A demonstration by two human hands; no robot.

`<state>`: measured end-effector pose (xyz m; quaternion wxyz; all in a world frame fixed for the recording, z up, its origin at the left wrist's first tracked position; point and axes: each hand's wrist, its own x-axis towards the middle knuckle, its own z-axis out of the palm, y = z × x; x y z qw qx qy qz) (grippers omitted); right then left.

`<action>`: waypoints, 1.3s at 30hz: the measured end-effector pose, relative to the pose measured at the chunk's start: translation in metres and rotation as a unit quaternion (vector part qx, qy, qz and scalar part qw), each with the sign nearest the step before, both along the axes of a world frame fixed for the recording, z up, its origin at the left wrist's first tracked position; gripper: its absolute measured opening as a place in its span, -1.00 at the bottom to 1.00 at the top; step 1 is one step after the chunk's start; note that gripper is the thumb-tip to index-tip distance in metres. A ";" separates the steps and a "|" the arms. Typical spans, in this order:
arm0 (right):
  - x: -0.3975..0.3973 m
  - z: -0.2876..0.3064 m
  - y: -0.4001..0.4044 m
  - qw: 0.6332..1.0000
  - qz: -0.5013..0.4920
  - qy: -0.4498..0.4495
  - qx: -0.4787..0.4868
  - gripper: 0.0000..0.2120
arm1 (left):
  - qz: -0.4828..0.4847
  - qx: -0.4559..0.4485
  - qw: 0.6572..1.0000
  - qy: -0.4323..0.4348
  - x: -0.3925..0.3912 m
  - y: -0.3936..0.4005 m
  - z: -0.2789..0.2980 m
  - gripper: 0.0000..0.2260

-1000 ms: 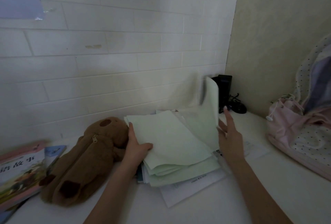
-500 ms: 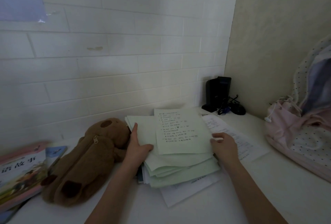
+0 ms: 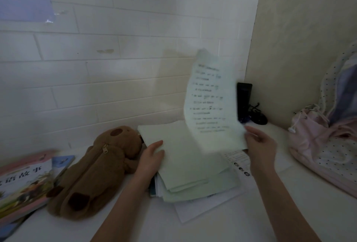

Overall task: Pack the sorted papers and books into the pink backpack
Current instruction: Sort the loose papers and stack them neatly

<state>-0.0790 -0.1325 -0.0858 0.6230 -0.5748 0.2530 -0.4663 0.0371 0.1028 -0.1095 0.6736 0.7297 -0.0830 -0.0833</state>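
While my left hand (image 3: pixel 152 157) presses the stack (image 3: pixel 185 162), my right (image 3: pixel 259 145) has pinched up a sheet (image 3: pixel 211 100) (flat before). Sorting continues; the backpack (image 3: pixel 324 145) waits

Both bare forearms reached forward from below. The left hand (image 3: pixel 149 159) lay palm down, thumb spread forward, the other fingers out of sight. The right hand (image 3: pixel 259 145) stood farther right and slightly raised, its fingers (image 3: pixel 252 132) pinching, blurred with motion.
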 end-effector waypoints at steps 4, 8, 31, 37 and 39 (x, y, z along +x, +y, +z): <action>0.008 -0.015 0.032 0.962 0.003 0.173 -0.213 -0.78 | 0.008 -0.221 0.969 0.114 0.002 0.008 0.012 -0.74; 0.011 -0.031 0.044 0.906 0.051 0.290 -0.305 -0.81 | -0.059 -0.092 0.991 0.077 -0.006 0.008 0.014 -0.78; -0.011 -0.016 -0.005 0.970 0.065 0.116 -0.203 -0.14 | 0.032 -0.003 0.998 -0.056 0.004 0.026 0.007 -0.21; -0.016 -0.017 -0.008 0.810 -0.168 0.354 -0.436 -0.30 | 0.087 -0.056 0.990 -0.092 0.001 0.031 0.014 -0.27; -0.010 -0.020 0.005 0.857 -0.004 0.373 -0.354 -0.39 | 0.104 -0.058 0.987 -0.105 0.002 0.033 0.014 -0.29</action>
